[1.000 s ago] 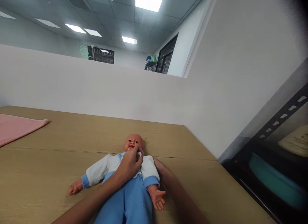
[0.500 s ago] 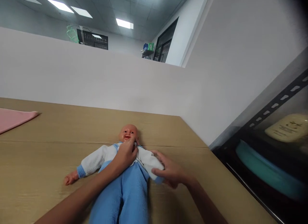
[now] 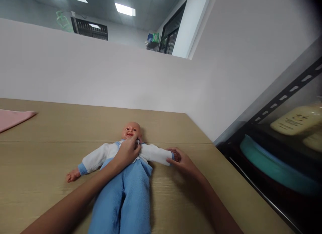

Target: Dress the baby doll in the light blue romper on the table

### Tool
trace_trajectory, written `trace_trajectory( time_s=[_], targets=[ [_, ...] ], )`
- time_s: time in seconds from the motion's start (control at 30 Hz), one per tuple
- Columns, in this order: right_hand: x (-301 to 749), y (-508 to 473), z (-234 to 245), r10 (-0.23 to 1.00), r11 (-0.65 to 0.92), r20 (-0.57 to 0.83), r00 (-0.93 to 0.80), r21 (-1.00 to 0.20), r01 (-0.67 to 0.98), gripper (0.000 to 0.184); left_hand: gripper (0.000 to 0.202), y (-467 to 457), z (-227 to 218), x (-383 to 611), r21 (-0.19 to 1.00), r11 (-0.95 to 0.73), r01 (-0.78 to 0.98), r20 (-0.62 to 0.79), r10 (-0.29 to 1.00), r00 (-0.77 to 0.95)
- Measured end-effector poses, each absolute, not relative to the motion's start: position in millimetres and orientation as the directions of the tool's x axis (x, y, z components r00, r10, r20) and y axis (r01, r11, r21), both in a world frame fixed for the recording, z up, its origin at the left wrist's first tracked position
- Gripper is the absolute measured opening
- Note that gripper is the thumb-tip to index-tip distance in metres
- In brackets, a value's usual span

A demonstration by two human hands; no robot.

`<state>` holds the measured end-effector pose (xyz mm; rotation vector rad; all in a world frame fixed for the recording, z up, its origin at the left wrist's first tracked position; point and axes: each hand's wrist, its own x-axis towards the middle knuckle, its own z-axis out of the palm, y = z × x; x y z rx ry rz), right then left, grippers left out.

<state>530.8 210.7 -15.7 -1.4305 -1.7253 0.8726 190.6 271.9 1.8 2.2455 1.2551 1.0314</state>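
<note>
A baby doll (image 3: pixel 132 129) lies face up on the tan table (image 3: pixel 62 126), its head toward the wall. It wears a white top (image 3: pixel 98 157) with blue cuffs and fuzzy blue trousers (image 3: pixel 123 197). My left hand (image 3: pixel 128 150) is closed on the clothing at the doll's chest and neck, just below its chin. At the cuff of the doll's sleeve (image 3: pixel 158 155) on the right, my right hand (image 3: pixel 181 160) has its thumb and fingers around the wrist and doll hand. That arm stretches out sideways. The other doll arm rests on the table at the left.
Pink cloth (image 3: pixel 15 119) lies at the table's far left. A white wall (image 3: pixel 100 76) rises behind the table. To the right stands a dark shelf rack (image 3: pixel 284 98) with a cream bottle (image 3: pixel 293 120) and a teal basin (image 3: pixel 274 167).
My right hand has moved outward and up, and the doll's arm there is now straightened sideways with its hand showing at the cuff. My left hand stays at the doll's chest.
</note>
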Motion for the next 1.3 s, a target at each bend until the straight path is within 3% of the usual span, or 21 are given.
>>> trace_trajectory(
  time_s=[0.1,0.2,0.27,0.37,0.43,0.5,0.6,0.67,0.73,0.93,1.17,1.3],
  targets=[
    [520,211,-19,0.969,0.239,0.23,-0.093,-0.768,0.594,0.048,0.015,271,4,191,0.599,-0.524,0.606,0.403,0.851,0.337],
    [495,203,-15,0.864,0.347,0.503,-0.021,-0.564,0.75,0.037,0.018,267,10,190,0.548,-0.58,0.602,0.455,0.811,0.367],
    [470,191,-9,0.794,0.422,0.604,-0.072,-0.462,0.78,0.028,0.014,259,15,188,0.508,-0.645,0.571,0.516,0.759,0.397],
    [432,172,-6,0.798,0.579,0.529,-0.291,-0.535,0.616,0.015,0.01,237,21,178,0.473,-0.687,0.551,0.576,0.715,0.397],
    [415,167,-12,0.822,0.568,0.463,-0.331,-0.64,0.518,0.012,0.01,218,22,166,0.467,-0.685,0.559,0.595,0.711,0.375],
    [406,171,-21,0.882,0.468,0.391,-0.262,-0.786,0.403,0.018,0.011,201,19,151,0.479,-0.672,0.565,0.594,0.722,0.355],
    [405,186,-35,0.969,0.176,0.161,-0.187,-0.982,0.065,0.036,0.016,182,10,125,0.523,-0.646,0.556,0.563,0.751,0.344],
    [405,194,-39,0.975,0.023,0.047,-0.219,-0.994,-0.107,0.043,0.021,173,3,110,0.557,-0.625,0.548,0.528,0.775,0.347],
    [404,198,-41,0.974,-0.013,0.024,-0.227,-0.988,-0.157,0.045,0.023,168,-4,99,0.585,-0.606,0.539,0.505,0.792,0.343],
    [395,205,-43,0.985,0.108,0.112,-0.131,-0.993,-0.035,0.048,0.026,165,-19,94,0.63,-0.586,0.51,0.521,0.805,0.282],
    [401,204,-46,0.953,0.285,0.303,-0.018,-0.876,0.39,0.032,0.027,165,-23,93,0.645,-0.586,0.492,0.52,0.807,0.279],
    [414,194,-43,0.933,0.307,0.36,-0.007,-0.787,0.536,0.021,0.028,163,-22,92,0.647,-0.584,0.491,0.517,0.809,0.28]
  ],
)
